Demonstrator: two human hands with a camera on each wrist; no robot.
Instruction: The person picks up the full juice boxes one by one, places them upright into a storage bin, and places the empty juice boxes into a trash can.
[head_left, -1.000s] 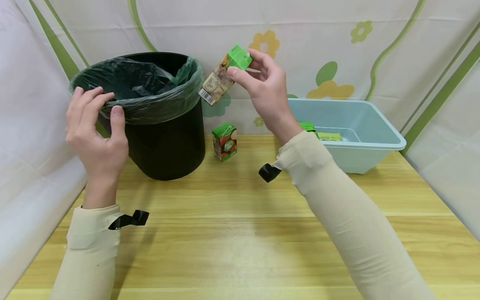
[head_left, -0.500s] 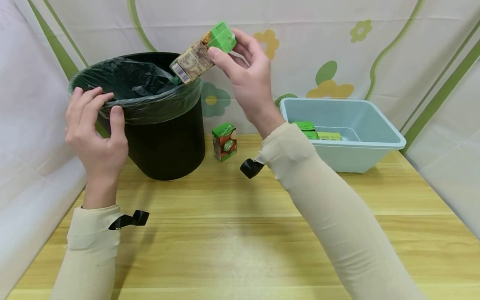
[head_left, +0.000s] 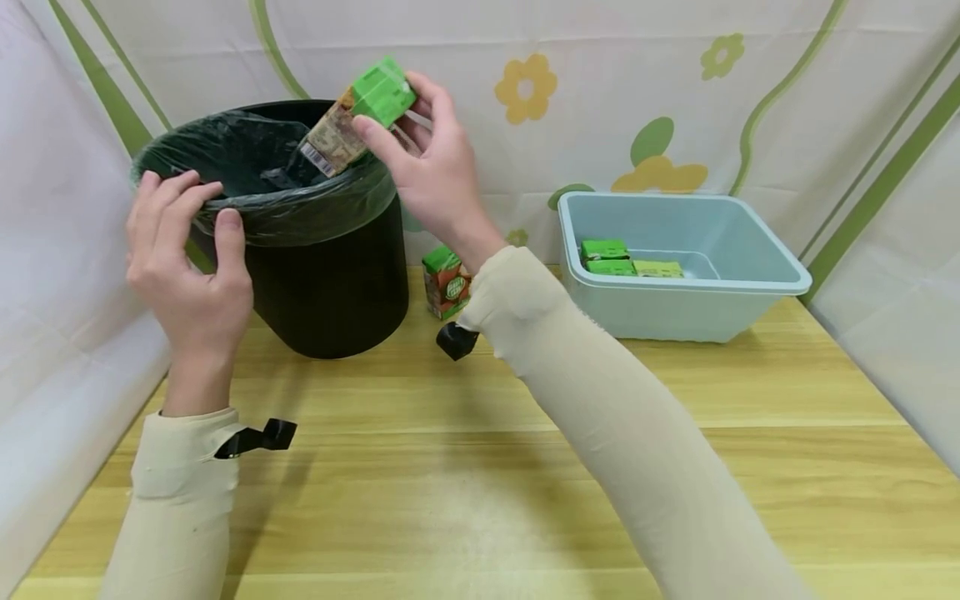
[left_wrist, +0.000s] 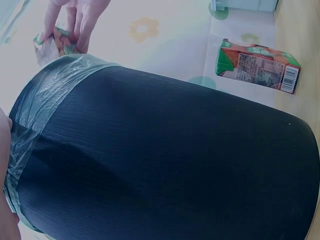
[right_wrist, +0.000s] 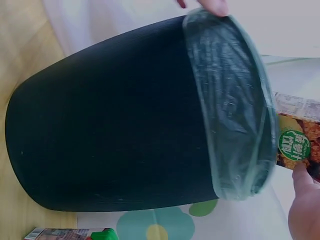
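Note:
My right hand pinches a juice box near its green end, thumb on the near side. Tilted, with the barcode end lower, the box hangs over the mouth of a black trash bin; its printed front shows in the right wrist view. A dark green bag lines the bin and folds down over its rim. My left hand grips the rim at the left, fingers over the lined edge and thumb outside. Beside the bin stands another juice box, red and green, partly behind my right wrist in the head view.
A light blue tub stands on the wooden table at the right, holding green boxes and a yellow-green box. A patterned white curtain hangs close behind the bin and tub.
My right hand has carried the juice box leftward, from right of the bin to over its mouth. My left hand stays at the rim. More of the tub now shows.

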